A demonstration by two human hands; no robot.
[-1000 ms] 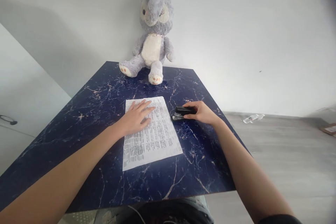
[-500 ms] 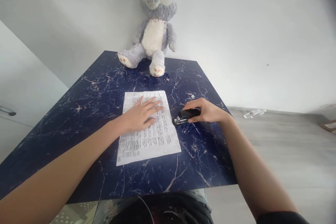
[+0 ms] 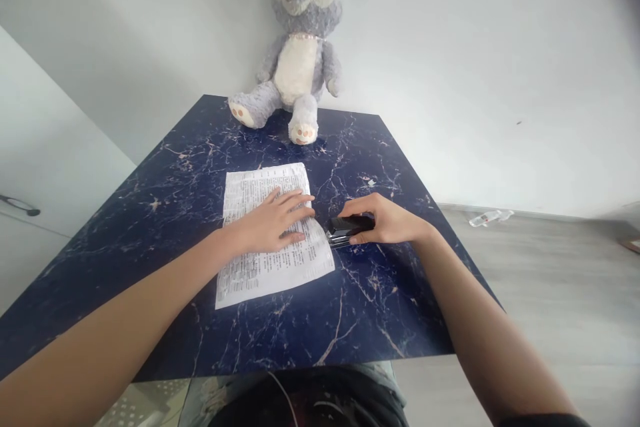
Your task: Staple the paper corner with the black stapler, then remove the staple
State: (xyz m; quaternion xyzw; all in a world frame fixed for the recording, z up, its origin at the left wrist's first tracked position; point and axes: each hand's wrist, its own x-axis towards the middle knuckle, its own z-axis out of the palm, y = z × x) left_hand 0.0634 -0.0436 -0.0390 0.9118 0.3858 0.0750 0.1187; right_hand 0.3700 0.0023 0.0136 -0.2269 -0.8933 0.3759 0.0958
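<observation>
My left hand (image 3: 277, 221) lies with spread fingers on a printed sheet of paper (image 3: 260, 280), its fingertips reaching the right edge. That edge bulges up slightly beside the fingers; whether several sheets lie stacked I cannot tell. My right hand (image 3: 387, 219) grips a black stapler (image 3: 353, 225), thumb below and fingers over the top. The stapler's metal front end points left and meets the paper's right edge; whether the edge is between its jaws is too small to make out.
A grey and white plush toy (image 3: 300, 73) sits at the back of the dark blue marbled table (image 3: 165, 227), against the wall. A small white scrap (image 3: 370, 181) lies beyond my right hand. Clear plastic packaging (image 3: 491, 217) rests on the floor at the right.
The paper has slid left and a little away from me, its right edge now curving up. My right hand has moved the stapler slightly left, against that edge.
</observation>
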